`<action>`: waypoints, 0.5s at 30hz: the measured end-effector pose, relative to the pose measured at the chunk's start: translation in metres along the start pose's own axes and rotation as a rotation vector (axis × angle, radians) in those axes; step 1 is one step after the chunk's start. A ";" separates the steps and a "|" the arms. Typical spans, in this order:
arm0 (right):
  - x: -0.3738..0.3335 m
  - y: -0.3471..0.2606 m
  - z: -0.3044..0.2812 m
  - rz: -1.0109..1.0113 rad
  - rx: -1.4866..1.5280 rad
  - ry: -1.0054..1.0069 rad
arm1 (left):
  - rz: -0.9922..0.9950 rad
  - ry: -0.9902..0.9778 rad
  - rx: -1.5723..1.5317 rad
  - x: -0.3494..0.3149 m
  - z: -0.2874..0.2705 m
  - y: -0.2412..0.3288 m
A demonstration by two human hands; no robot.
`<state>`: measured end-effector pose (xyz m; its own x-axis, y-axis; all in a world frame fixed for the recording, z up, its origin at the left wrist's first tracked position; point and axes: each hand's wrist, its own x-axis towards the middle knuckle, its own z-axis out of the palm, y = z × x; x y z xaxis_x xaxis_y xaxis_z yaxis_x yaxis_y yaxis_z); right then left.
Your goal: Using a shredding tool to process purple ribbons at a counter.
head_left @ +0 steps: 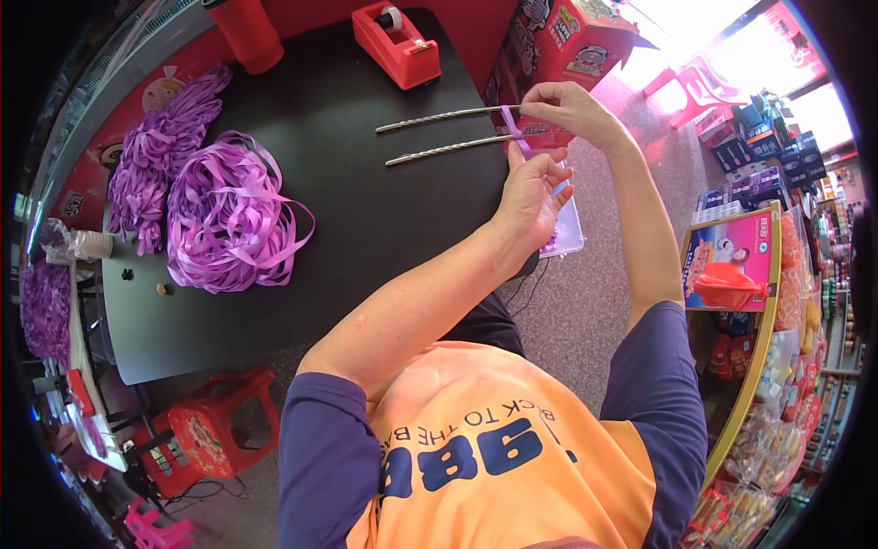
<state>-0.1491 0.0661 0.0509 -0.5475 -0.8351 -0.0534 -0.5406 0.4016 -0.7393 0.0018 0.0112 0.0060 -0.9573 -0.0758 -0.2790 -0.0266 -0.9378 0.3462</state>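
Two thin twisted metal rods lie side by side above the black table, their free ends toward the left. A narrow purple ribbon loops across both rods near my hands. My right hand is closed in a pinch at the far rod, fingertips at the ribbon's upper end. Just nearer, my left hand has a raised fingertip against the ribbon's lower part, its other fingers curled and the palm partly showing. The hands hide the rods' right ends. Below the left hand a pale tray holds small purple pieces.
On the black table lie a loose heap of purple ribbon and a bundle of purple ribbon bows. A red tape dispenser sits at the far edge. Red stools stand below; a goods shelf is at right.
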 end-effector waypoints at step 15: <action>0.040 -0.046 0.012 -0.071 -0.511 -0.397 | -0.010 -0.025 -0.014 0.000 -0.002 0.001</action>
<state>-0.1379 0.0099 0.0748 -0.2740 -0.9024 -0.3327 -0.8564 0.3863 -0.3426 0.0025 0.0091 0.0046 -0.9640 -0.0580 -0.2595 -0.0324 -0.9430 0.3313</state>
